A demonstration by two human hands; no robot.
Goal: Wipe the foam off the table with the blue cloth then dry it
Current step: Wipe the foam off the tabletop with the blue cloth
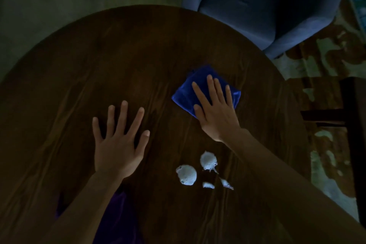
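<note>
A: Foam (187,174) is sitting in two round blobs and a couple of small flecks on the round wooden table (138,49), on the near side of the blue cloth (185,93) and apart from it.

B: And the right hand (214,111)?

A: It is lying flat on the folded cloth, fingers straight and close together, palm pressing down, nothing pinched. The left hand (118,142) is resting on bare wood to the left of the foam, fingers spread wide, holding nothing.

B: So how should the wipe go?

A: I'd say by keeping the palm flat and drawing the cloth toward the foam in one steady pull, so the leading edge is scooping the blobs rather than smearing them. Folding the cloth over afterwards should be giving a clean face for the flecks.

B: Drying?

A: Something purple (116,220) is lying under the left forearm, nearer than the foam; in this dim light it is possibly a second cloth, though I cannot tell.
</note>
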